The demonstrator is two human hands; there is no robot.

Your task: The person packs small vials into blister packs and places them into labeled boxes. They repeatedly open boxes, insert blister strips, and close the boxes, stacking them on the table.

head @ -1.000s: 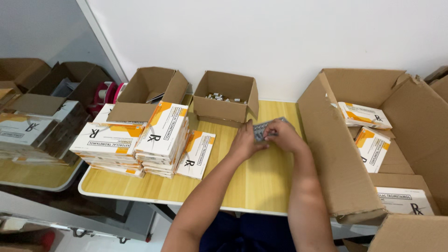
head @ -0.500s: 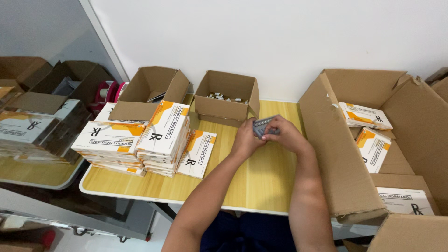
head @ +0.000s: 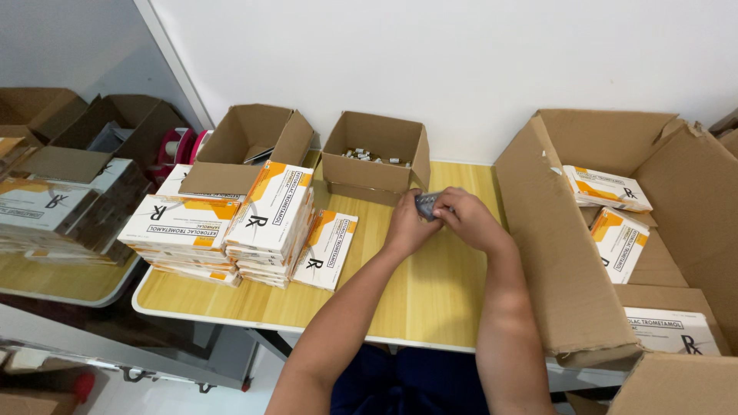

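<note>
Grey and slightly shiny, a small flat strip [head: 425,203] sits between the two hands above the yellow wooden worktop [head: 430,292], just in front of the small open carton [head: 375,157]. The left hand [head: 409,227] has its fingers closed on the strip's lower edge, and the right hand [head: 465,217] has its fingers clamped on the strip from the right side and above. The strip looks like a thin tray or blister, but most of it is covered, so I cannot tell exactly. It seems very light, a little stiff and probably easy to bend, maybe with fragile contents; I think holding it by the edges, as both hands do, is the safe way.

Inside the small open carton lie small dark pieces, too small to identify. To the left stands an empty carton [head: 250,146], and in front of it stacks of white and orange flat boxes [head: 223,227], with one single box [head: 327,250] lying nearest to the left forearm. On the right, a large cardboard box [head: 561,253] with more such boxes inside stands close to the right arm, and its tall wall limits movement to that side.
</note>
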